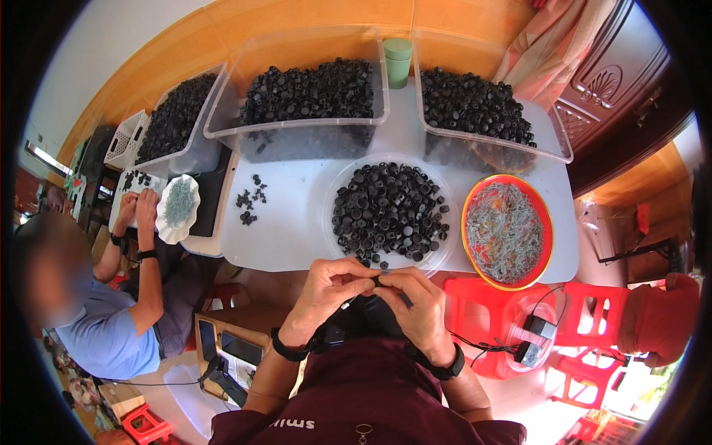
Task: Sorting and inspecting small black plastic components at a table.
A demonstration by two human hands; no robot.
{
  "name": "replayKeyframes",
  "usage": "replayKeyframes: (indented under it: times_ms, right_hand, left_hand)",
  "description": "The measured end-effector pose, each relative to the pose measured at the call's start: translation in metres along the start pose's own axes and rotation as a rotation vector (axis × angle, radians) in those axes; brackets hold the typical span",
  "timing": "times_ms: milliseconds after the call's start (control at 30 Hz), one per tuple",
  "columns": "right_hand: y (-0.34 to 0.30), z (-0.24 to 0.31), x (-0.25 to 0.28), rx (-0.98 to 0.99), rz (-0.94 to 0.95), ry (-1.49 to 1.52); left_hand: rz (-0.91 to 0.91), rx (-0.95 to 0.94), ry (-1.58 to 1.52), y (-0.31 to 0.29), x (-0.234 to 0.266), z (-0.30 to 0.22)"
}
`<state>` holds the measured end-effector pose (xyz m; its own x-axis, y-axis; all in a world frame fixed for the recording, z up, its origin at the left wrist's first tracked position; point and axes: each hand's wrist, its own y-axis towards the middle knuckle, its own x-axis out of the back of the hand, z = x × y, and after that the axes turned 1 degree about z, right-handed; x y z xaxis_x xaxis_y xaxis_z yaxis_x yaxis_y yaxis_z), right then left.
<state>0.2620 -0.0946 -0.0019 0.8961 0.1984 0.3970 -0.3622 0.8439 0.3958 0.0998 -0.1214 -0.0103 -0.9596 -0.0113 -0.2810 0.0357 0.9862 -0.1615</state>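
Both my hands meet just off the table's front edge, fingers pinched together. Between my left hand [326, 292] and my right hand [417, 302] sits a small black plastic part [377, 282], mostly hidden by the fingertips. Something small and pale [346, 304] shows under my left fingers; its kind is unclear. Just beyond my hands, a round clear tray [454, 222] bears a heap of black plastic caps [387, 204]. To its right stands a red bowl with a yellow rim [546, 222], filled with thin silvery metal pieces [506, 231].
Three clear bins [297, 127] of black parts line the table's back, with a green canister [397, 63] between two. Loose black parts [251, 199] lie at left. A co-worker [111, 311] sits left, near a white scalloped dish [169, 231]. Red stools [475, 297] stand at right.
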Motion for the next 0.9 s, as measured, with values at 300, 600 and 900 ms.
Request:
replayKeyframes:
  times_ms: [300,600,900]
  right_hand:
    - [0.011,-0.012,0.004,-0.077,0.133,0.173]
    - [0.015,-0.019,0.008,-0.058,0.212,0.143]
    - [0.017,-0.014,0.003,-0.031,0.163,0.041]
  left_hand:
    - [0.007,0.007,-0.010,0.005,0.007,0.006]
    - [0.096,-0.012,0.050,0.005,0.008,0.014]
    - [0.056,-0.083,-0.013,0.007,-0.004,0.022]
